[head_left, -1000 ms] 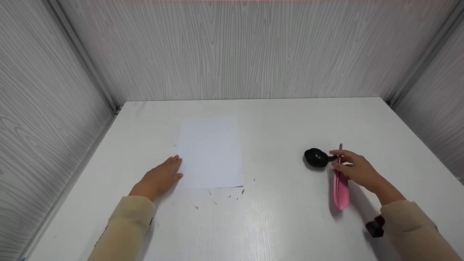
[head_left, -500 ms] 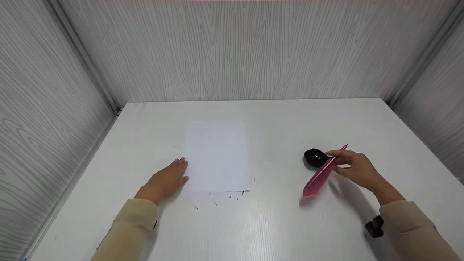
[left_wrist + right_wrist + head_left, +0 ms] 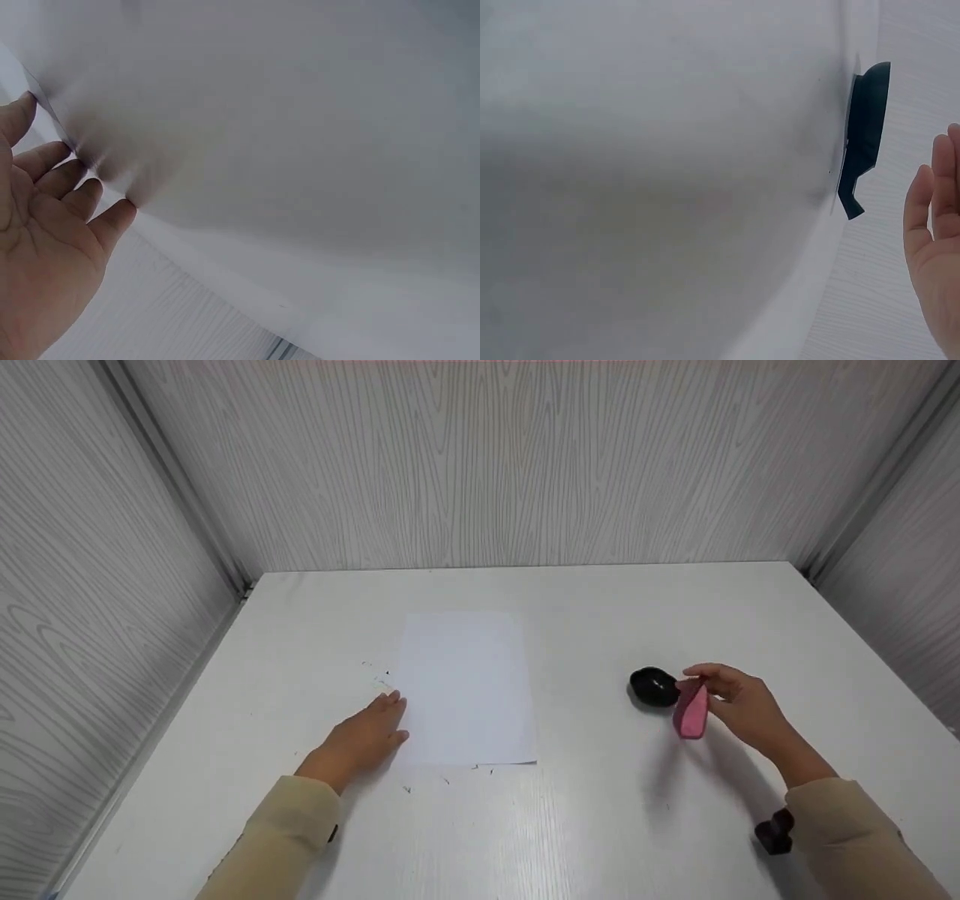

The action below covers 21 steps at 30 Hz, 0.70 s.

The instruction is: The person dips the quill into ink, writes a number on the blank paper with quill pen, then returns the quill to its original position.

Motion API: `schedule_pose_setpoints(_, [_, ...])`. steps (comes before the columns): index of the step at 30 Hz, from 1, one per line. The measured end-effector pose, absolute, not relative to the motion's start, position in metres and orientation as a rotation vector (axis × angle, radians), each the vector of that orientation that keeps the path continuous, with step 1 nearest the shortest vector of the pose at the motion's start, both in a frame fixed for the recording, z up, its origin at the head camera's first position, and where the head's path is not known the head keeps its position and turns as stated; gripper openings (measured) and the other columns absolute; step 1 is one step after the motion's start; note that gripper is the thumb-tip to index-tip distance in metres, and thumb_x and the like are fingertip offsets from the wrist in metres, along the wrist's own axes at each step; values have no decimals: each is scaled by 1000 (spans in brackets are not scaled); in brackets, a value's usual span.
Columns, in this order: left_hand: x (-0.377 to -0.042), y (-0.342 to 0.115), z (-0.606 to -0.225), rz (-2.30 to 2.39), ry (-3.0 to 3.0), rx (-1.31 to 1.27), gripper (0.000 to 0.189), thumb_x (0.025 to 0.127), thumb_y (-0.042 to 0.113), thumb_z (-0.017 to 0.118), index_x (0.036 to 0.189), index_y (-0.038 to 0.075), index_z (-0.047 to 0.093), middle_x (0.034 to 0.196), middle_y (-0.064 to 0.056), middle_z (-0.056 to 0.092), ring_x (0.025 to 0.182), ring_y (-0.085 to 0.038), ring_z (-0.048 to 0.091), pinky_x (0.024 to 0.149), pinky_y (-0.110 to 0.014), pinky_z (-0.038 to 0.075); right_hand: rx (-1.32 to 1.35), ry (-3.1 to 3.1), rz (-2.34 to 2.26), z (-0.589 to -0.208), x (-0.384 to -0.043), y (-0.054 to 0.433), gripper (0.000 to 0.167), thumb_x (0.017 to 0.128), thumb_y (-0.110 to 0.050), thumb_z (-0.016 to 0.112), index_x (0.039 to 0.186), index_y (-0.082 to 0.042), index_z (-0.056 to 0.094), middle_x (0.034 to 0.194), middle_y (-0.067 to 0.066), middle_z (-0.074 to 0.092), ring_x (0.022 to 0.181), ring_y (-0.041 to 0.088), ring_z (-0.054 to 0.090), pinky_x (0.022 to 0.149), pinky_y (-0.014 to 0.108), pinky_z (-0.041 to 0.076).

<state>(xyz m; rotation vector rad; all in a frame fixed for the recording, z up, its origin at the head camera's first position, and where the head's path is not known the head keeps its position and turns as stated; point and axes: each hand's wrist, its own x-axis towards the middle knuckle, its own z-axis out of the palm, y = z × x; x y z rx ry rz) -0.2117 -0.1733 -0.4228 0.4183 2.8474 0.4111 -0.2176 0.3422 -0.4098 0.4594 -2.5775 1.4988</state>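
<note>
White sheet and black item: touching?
Apart. The head view shows bare tabletop between the white sheet and the black item.

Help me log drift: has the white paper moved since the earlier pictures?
Yes. In the head view, the white paper has shifted right, away from the left edge of the white table, and slightly down the picture.

The paper lies on the table, left of the scoop.
</note>
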Motion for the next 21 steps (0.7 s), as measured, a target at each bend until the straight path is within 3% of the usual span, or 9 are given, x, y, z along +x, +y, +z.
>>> schedule_pose_setpoints(4, [-210, -168, -424, 392, 2852, 420, 60, 101, 27, 49, 148, -1, 27, 155, -14, 21, 143, -31, 14, 112, -48, 17, 487, -2529, 1661, -406, -216, 341, 29, 98, -4, 52, 126, 2, 56, 112, 21, 65, 100, 14, 65, 81, 22, 50])
schedule_pose_setpoints(9, [-209, -162, -423, 374, 2837, 422, 60, 101, 29, 48, 149, 0, 27, 156, -12, 19, 143, -29, 13, 112, -47, 17, 466, -2472, 1632, -398, -213, 333, 29, 103, -6, 41, 122, 7, 59, 112, 21, 65, 96, 24, 67, 77, 28, 53])
schedule_pose_setpoints(13, [-208, -156, -423, 350, 2835, 443, 60, 101, 29, 47, 149, -1, 26, 156, -13, 20, 143, -30, 14, 112, -47, 18, 426, -2462, 1527, -397, -213, 331, 32, 103, -12, 42, 116, 5, 65, 112, 15, 67, 91, 18, 69, 73, 27, 54])
schedule_pose_setpoints(17, [-208, -152, -426, 349, 2847, 446, 60, 101, 29, 48, 148, -1, 27, 156, -14, 20, 142, -31, 15, 111, -48, 20, 366, -2465, 1495, -404, -217, 335, 34, 103, -21, 44, 117, 2, 65, 102, 12, 70, 84, 13, 69, 68, 25, 54])
schedule_pose_setpoints(21, [-207, -147, -427, 342, 2853, 450, 59, 101, 29, 48, 148, -2, 28, 155, -14, 21, 142, -31, 16, 111, -47, 20, 308, -2458, 1498, -393, -211, 324, 36, 102, -21, 47, 116, 8, 64, 93, 22, 69, 79, 13, 68, 64, 26, 55])
